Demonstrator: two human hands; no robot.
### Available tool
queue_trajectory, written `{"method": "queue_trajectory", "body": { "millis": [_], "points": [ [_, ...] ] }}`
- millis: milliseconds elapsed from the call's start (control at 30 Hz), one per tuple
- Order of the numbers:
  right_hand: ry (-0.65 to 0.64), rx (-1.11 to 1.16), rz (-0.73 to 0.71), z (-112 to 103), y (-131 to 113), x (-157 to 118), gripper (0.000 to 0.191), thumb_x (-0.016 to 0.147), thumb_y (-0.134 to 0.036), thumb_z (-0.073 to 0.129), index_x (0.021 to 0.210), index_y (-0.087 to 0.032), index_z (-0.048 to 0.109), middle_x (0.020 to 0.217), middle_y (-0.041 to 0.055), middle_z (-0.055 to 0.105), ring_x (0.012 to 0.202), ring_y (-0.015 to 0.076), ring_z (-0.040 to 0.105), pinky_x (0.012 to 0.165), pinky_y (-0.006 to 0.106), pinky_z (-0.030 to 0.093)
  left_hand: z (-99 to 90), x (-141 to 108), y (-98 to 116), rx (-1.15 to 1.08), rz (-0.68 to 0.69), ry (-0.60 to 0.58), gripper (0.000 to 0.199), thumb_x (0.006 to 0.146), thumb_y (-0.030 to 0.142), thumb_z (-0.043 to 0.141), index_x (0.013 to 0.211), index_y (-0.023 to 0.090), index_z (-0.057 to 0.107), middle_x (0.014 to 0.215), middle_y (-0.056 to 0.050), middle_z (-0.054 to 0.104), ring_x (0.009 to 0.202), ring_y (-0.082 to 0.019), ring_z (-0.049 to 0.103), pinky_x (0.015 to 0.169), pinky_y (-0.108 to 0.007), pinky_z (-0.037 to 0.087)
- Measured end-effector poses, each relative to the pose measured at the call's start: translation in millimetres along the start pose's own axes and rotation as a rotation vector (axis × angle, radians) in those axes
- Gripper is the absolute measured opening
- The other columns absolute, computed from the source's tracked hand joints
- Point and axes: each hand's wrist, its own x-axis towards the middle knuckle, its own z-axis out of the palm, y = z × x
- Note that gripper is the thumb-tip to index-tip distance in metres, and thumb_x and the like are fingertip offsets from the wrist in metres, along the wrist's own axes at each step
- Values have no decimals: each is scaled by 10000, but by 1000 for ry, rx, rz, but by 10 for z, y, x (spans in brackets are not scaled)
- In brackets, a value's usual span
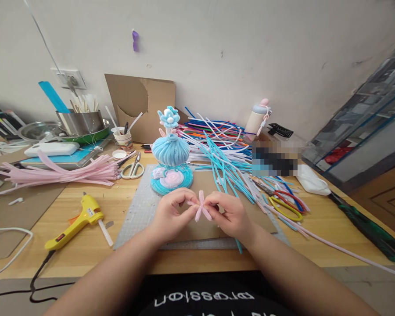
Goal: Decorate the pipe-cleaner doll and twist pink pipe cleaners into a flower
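Observation:
Between my two hands is a small pink pipe-cleaner flower (pixel 201 208) with several narrow petals spread like a star. My left hand (pixel 176 213) pinches a petal on its left side with thumb and fingertips. On the opposite side my right hand (pixel 230 213) pinches the flower's right side the same way. Just behind my hands stands a blue pipe-cleaner figure (pixel 170 149), with a pleated round body and a flower on top, on a round blue base (pixel 154 188) with a pink centre. Under my hands lie a grey cutting mat (pixel 134 219) and a cardboard sheet (pixel 197 235).
Left are a yellow glue gun (pixel 75 224) with its cord, a bundle of pink pipe cleaners (pixel 62 171) and scissors (pixel 133 168). Behind and right lie loose coloured pipe cleaners (pixel 227 162), yellow-and-red-handled tools (pixel 285 206), a bottle (pixel 258 118) and green-black-handled pliers (pixel 365 224).

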Motion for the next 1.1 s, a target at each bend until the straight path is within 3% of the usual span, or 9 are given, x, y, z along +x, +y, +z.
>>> {"method": "queue_trajectory", "body": {
  "millis": [1100],
  "points": [
    [-5,-14,32,1,4,10,115,873,-146,469,837,-205,561,706,1,569,624,115,503,581,245,405,5,2,-7,3,-25,-5,79,802,221,598,748,165,609,744,-34,632,702,-129,566,638,-253,444]
  ]
}}
